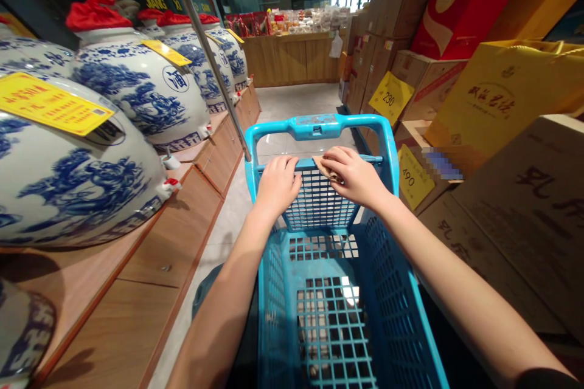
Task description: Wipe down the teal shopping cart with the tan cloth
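1. Cloth (320,163) lies on the cart's (396,279) rail (305,163); right hand (349,175) grip closed on it.
2. Left hand (278,182) drapes the rail; I cannot tell whether clamped.
3. Better: press the cloth flat, left hand steadying.
4. Cloth is bunched, corner leftward; rail crosswise; cart's long axis runs forward.

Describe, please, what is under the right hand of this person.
Under the right hand, a brown, folded-looking piece shows at the blue crossbar of the cart. The hand covers the rest of it, so its full shape cannot be seen.
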Motion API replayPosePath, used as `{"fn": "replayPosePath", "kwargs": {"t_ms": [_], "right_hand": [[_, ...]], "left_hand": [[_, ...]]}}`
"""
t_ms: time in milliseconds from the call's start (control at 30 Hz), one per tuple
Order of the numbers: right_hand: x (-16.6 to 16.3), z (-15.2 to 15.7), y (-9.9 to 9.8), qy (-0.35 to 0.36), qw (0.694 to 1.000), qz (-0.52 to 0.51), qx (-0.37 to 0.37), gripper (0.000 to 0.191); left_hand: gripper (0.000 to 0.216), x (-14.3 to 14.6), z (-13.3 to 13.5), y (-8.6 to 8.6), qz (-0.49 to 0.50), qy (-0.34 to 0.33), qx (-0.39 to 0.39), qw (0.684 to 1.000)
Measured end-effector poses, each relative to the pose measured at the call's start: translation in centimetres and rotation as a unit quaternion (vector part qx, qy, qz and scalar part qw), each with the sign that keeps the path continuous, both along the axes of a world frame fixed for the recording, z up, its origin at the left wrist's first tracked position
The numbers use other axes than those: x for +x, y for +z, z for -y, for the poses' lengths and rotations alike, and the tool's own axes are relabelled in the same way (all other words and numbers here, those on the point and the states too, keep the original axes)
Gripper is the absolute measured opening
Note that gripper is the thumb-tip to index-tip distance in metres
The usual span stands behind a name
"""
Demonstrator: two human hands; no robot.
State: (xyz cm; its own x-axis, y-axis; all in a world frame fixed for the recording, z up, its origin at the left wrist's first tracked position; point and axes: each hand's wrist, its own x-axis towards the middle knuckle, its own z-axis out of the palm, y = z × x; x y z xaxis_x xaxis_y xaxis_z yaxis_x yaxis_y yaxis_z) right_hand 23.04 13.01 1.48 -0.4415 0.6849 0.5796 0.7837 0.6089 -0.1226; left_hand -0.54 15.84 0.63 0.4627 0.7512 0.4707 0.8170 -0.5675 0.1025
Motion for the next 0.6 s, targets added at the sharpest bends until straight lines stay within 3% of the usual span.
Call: {"fn": "replayPosePath", "kwargs": {"t_ms": [200,467,600], "right_hand": [[-0.3,0.1,0.4,-0.091,0.996,0.012,-0.023,0.038],[-0.2,-0.1,1.3,-0.029,0.998,0.029,-0.055,0.039],[-0.2,-0.4,1.0,-0.075,0.996,0.01,-0.055,0.036]], "left_hand": [[0.041,0.0,0.0,0.1,-0.002,0.0,-0.003,1.0],[0.041,0.1,0.1,0.2,-0.008,0.006,-0.006,1.0],[0.041,0.1,0.1,0.1,-0.008,0.001,-0.003,1.0]]}}
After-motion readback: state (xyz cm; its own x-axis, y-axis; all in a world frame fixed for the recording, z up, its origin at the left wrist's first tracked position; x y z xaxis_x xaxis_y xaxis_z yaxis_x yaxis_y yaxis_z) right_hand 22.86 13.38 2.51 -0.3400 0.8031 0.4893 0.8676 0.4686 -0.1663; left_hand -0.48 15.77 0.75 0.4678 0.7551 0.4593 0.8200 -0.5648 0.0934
